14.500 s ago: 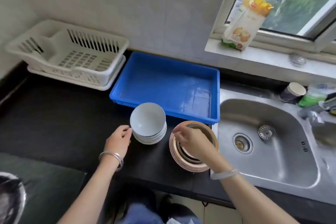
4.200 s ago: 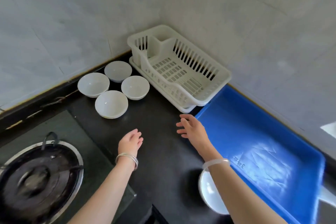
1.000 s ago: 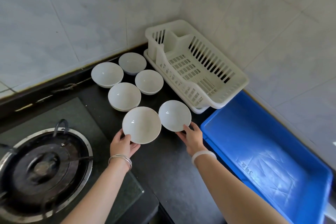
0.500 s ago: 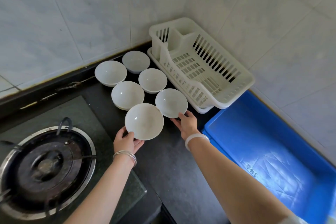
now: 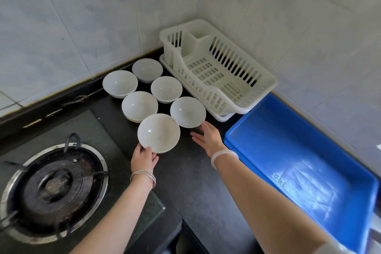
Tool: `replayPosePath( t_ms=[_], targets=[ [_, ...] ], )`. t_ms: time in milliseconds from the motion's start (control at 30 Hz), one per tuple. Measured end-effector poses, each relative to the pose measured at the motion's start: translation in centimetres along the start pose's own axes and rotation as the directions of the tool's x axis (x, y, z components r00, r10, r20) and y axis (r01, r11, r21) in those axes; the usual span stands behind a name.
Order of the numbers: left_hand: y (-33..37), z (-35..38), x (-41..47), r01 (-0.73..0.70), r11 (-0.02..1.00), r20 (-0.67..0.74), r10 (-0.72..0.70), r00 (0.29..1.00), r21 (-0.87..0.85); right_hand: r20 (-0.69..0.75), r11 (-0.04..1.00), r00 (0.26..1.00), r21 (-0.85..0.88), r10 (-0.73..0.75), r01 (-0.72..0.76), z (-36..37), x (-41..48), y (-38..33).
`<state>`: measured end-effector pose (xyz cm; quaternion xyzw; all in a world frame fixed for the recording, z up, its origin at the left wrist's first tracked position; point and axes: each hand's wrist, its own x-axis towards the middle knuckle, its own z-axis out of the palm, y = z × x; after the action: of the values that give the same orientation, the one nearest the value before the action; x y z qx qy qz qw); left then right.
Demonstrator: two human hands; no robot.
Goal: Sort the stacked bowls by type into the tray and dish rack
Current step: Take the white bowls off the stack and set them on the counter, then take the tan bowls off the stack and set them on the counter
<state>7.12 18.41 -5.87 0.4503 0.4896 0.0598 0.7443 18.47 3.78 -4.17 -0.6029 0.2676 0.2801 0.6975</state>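
Several white bowls stand in two rows on the black counter beside the white dish rack point(image 5: 218, 72). My left hand point(image 5: 144, 159) grips the near rim of the nearest white bowl point(image 5: 158, 133). My right hand point(image 5: 208, 137) lies flat with fingers apart just below another white bowl point(image 5: 188, 112), which rests on the counter next to the rack. The blue tray point(image 5: 299, 163) sits at the right with nothing in it. The rack holds nothing.
A gas burner point(image 5: 51, 187) on a dark glass hob fills the lower left. Tiled walls meet in the corner behind the rack. The black counter point(image 5: 195, 181) runs between hob and tray.
My right hand has let go of the bowl next to the rack and drawn back slightly. The left hand's bowl has shifted closer to the other bowls.
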Motion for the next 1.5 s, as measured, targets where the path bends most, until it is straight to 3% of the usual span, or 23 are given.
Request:
replayPosePath(
  t_ms=[133,267,400,600,800,1033,1200,1333,1500],
  targets=[
    [-2.3,0.0,-2.5,0.061,0.997,0.061,-0.063,0.996,0.037,0.013,0.994,0.997,-0.084,-0.073,0.074,-3.0,-3.2,0.9],
    [-5.6,1.4,-6.2,0.050,0.973,0.206,-0.098,0.974,0.226,-0.015,0.944,0.977,-0.259,-0.214,0.203,-8.0,-7.1,2.8],
    [-8.8,4.3,-11.0,-0.012,0.922,0.389,-0.151,0.909,0.387,-0.124,0.885,0.934,-0.381,-0.335,0.267,-15.0,-11.4,4.6],
    [-14.0,7.7,-19.0,-0.326,0.738,0.642,-0.186,0.744,0.591,-0.390,0.821,0.806,-0.537,-0.445,0.194,-25.4,-18.0,8.1],
    [-17.7,9.6,-24.5,-0.707,0.412,0.804,-0.123,0.582,0.575,-0.555,0.686,0.606,-0.727,-0.570,-0.021,-32.2,-23.9,12.2],
    [-19.7,10.3,-26.1,-0.849,0.125,0.857,-0.115,0.502,0.514,-0.584,0.650,0.612,-0.746,-0.533,-0.145,-33.2,-25.3,14.7],
    [-20.1,10.6,-26.0,-0.859,0.091,0.863,-0.090,0.497,0.504,-0.555,0.599,0.609,-0.785,-0.567,-0.158,-33.1,-24.8,14.8],
    [-20.3,10.8,-25.7,-0.857,0.105,0.863,-0.083,0.498,0.504,-0.477,0.513,0.626,-0.847,-0.617,-0.139,-33.2,-24.7,14.9],
    [-20.3,10.9,-25.3,-0.861,0.118,0.869,-0.069,0.490,0.495,-0.442,0.477,0.629,-0.870,-0.640,-0.126,-33.1,-24.5,14.9]
  ],
)
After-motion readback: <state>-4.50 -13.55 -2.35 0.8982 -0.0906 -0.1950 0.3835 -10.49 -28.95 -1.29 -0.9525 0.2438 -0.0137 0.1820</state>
